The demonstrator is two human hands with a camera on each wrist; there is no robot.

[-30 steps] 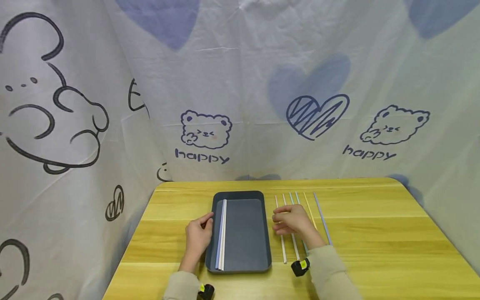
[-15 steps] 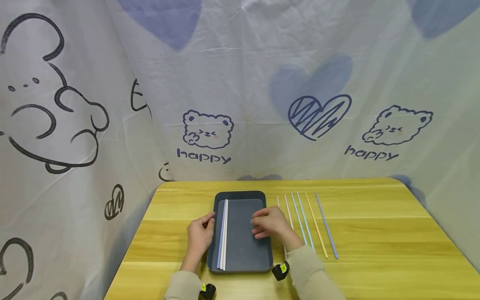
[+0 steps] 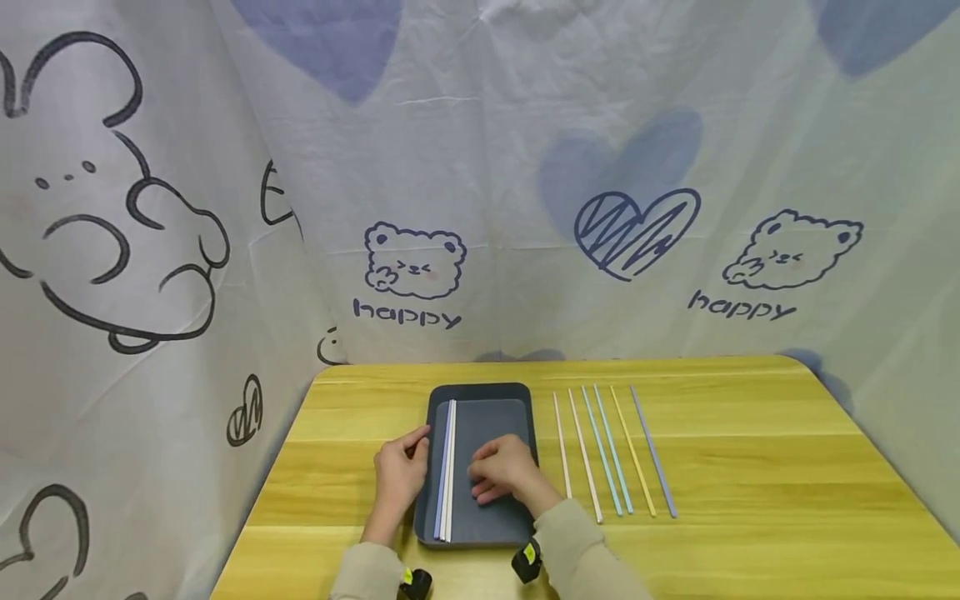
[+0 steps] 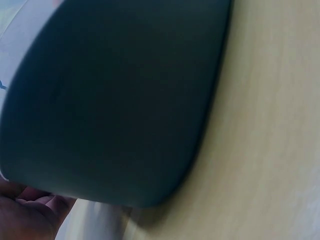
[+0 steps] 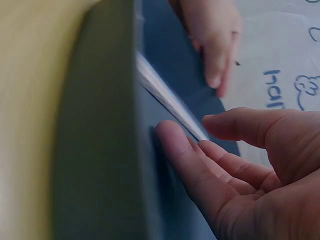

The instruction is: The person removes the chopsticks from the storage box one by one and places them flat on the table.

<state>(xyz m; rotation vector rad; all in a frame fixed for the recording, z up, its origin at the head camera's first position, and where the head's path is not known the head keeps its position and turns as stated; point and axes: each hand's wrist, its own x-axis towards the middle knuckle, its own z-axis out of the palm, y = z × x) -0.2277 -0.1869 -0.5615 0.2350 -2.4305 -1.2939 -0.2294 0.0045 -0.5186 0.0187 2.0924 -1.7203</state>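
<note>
In the head view my left hand (image 3: 400,479) holds the left rim of a dark grey rectangular tray (image 3: 487,540), thumb and forefinger right at the edge. In the left wrist view the tray's outer side (image 4: 115,100) fills much of the picture. My right hand (image 3: 506,471) hovers over the tray's middle. Its thumb (image 5: 175,142) and fingers are loosely bent and apart, with nothing between them in the right wrist view. Thin straight sticks (image 3: 447,475), purple and white, lie side by side lengthwise along the tray's left part.
Right of the tray, several thin sticks lie roughly parallel on the wooden table (image 3: 772,492): pale pink ones (image 3: 583,450), light blue ones (image 3: 602,442), a yellow one (image 3: 633,454) and a purple one (image 3: 654,454). A printed cloth (image 3: 517,275) hangs behind the table.
My right hand has moved left, from above the sticks on the table to over the tray's middle. My left hand stays at the rim, and the sticks lie as before.
</note>
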